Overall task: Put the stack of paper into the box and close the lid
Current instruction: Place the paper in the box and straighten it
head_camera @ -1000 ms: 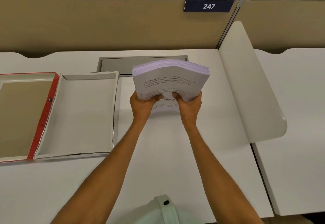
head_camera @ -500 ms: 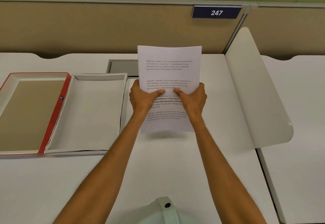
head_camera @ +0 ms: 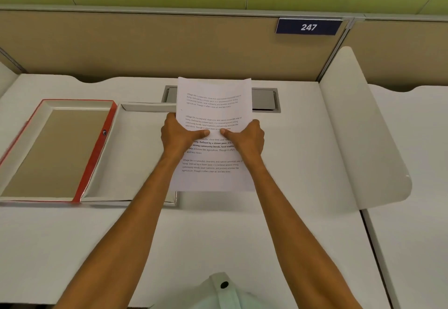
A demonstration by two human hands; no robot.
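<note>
I hold a stack of printed white paper [head_camera: 213, 104] above the desk, its top sheet facing me. My left hand [head_camera: 177, 136] grips its left edge and my right hand [head_camera: 247, 136] grips its right edge, thumbs on top near the middle. The box lies open flat at the left: a white tray [head_camera: 135, 153] with low walls, joined by a red spine to the red-rimmed lid [head_camera: 55, 148] with a tan inside. The paper's left edge overlaps the tray's right wall in the picture.
A grey cable hatch [head_camera: 264, 100] is set into the white desk [head_camera: 218, 231] behind the paper. A curved white divider [head_camera: 363, 134] stands at the right. A tan partition with a "247" sign [head_camera: 308, 27] closes the back.
The stack was bent and edge-on a second ago; it now faces me flat. It has shifted slightly left, toward the open box.
</note>
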